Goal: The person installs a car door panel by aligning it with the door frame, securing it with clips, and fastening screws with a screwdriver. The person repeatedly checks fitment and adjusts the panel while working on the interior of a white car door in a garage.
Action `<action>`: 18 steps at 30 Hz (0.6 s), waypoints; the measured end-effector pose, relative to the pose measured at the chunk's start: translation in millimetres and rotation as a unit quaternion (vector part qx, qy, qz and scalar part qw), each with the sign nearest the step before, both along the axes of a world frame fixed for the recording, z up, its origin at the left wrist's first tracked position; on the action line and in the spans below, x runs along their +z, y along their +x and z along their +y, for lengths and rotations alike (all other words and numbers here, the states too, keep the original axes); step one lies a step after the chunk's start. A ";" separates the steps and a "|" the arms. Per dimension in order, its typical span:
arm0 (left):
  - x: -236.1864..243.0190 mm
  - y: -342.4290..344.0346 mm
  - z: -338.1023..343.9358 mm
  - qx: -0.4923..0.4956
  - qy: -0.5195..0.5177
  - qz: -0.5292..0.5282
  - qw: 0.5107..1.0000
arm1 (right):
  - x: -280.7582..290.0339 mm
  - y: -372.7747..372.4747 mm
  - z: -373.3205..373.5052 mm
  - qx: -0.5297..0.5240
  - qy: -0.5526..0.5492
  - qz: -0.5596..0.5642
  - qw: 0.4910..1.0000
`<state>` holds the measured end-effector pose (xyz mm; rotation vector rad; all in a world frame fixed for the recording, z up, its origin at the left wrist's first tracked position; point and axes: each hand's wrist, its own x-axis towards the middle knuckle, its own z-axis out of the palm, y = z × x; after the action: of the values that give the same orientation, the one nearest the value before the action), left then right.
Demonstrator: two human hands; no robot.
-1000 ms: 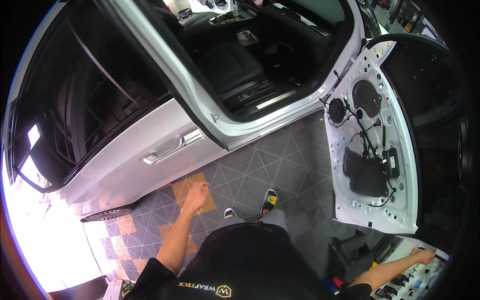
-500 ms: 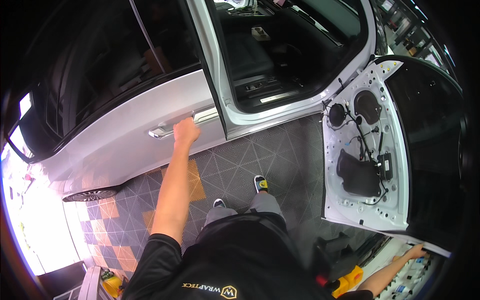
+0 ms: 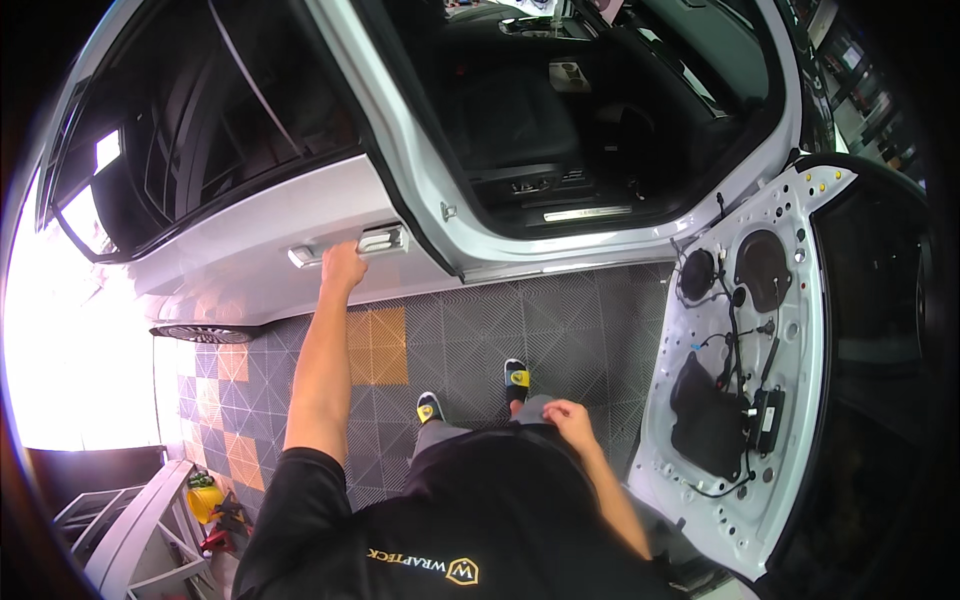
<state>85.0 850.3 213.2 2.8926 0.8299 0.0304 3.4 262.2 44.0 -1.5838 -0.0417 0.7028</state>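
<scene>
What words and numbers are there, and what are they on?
Black shirt: white lettering beside a yellow hexagon badge; clear enough, but I won't copy it.
Metal sill plate: dark marks, too small to read.
White label on the open door's black box: too small to read.
Right sandal's yellow patch: mark too small to read.

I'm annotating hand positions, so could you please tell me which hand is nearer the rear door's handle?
Left: the left hand is on the handle; the right hand is well away, by the grey shorts.
</scene>
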 end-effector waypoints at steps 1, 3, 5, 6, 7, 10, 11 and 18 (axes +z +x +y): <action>-1.9 1.2 -1.4 0.000 -0.004 -0.002 1.000 | 3.9 13.8 -14.3 0.027 -0.035 0.002 0.999; -6.7 3.2 -2.6 -0.006 0.013 -0.013 1.000 | 1.3 45.6 -53.6 0.024 -0.084 0.020 0.996; -10.8 2.4 -3.3 0.001 0.011 -0.021 1.000 | -10.2 78.7 -102.1 0.003 -0.194 -0.041 0.980; -11.8 0.6 -3.2 0.006 0.006 -0.024 1.000 | -14.1 91.1 -130.3 -0.015 -0.250 -0.058 0.966; -11.3 1.6 -1.3 0.009 0.005 -0.035 0.999 | -19.1 105.9 -149.9 -0.035 -0.304 -0.089 0.948; -7.2 4.8 3.6 0.005 -0.013 -0.016 1.000 | -24.4 136.2 -193.5 -0.055 -0.373 -0.143 0.915; -4.7 7.1 4.3 0.005 -0.014 -0.006 1.000 | -27.1 142.1 -197.0 -0.077 -0.389 -0.129 0.909; 12.0 37.6 5.3 0.038 -0.072 0.079 0.994 | -43.5 178.9 -80.4 0.088 -0.380 -0.049 0.919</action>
<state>122.6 855.6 225.2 2.7547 0.9277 -0.2446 182.2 181.8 0.5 -2.3859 0.0204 0.8314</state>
